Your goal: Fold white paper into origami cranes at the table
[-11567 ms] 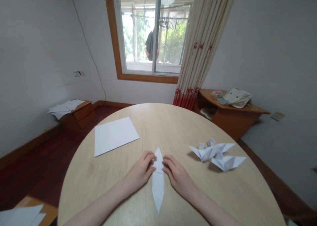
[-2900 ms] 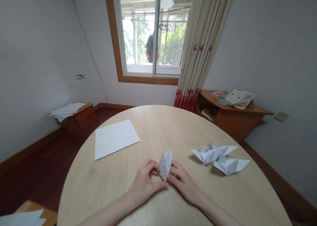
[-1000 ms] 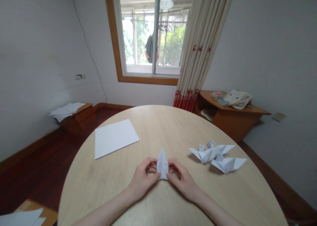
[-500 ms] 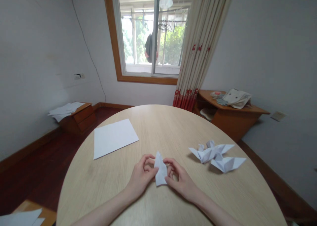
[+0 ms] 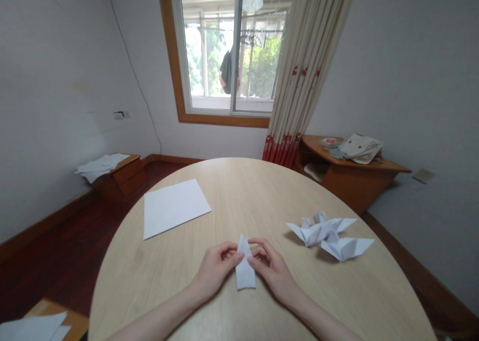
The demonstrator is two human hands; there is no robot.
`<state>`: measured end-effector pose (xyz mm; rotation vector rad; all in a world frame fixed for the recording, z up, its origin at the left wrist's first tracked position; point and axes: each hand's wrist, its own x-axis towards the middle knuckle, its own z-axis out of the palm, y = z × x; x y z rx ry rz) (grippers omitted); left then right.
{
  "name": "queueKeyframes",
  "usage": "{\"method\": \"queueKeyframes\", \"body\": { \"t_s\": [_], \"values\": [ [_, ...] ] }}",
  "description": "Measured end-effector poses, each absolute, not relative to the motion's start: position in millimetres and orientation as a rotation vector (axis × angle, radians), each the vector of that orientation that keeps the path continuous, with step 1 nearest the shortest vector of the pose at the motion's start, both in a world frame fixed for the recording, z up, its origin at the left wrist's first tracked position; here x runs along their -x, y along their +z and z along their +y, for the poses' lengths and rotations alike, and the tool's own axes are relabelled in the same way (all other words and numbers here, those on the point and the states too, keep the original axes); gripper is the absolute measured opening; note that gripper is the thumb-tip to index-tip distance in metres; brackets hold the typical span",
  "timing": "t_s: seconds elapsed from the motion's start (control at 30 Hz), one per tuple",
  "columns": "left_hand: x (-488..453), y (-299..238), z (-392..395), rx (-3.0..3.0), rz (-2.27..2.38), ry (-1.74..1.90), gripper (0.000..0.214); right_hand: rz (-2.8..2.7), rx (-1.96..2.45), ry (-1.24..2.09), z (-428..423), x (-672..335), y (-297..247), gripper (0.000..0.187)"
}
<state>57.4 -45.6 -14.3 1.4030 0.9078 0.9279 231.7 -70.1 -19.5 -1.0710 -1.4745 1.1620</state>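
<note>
Narrow white folded paper piece (image 5: 245, 273): is lying on the round pale wooden table (image 5: 262, 191); left hand (image 5: 215, 271) and right hand (image 5: 272, 272) are pinching its sides. Flat white paper sheet (image 5: 174, 206) is lying far left; white folded paper figures (image 5: 329, 234) are sitting to the right.

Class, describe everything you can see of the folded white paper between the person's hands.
The folded paper is a plain white, thin-looking sheet. It is creased into a narrow layered shape, pointed at the far end and blunt at the near end, which rests on the wooden table. The left hand and right hand pinch its upper part from either side.
</note>
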Motion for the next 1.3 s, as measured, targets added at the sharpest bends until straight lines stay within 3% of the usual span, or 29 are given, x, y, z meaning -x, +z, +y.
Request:
{"method": "queueKeyframes", "body": {
  "t_s": [0.8, 1.3],
  "values": [
    [-67, -19, -39, -1.552, 1.010, 0.814, 0.043, -1.254, 1.116, 1.391, -54, -233, -18, 0.041],
    [-76, -9, -43, -1.789, 1.162, 0.815, 0.031, -1.264, 1.096, 1.352, -60, -229, -19, 0.040]
  ]
}}
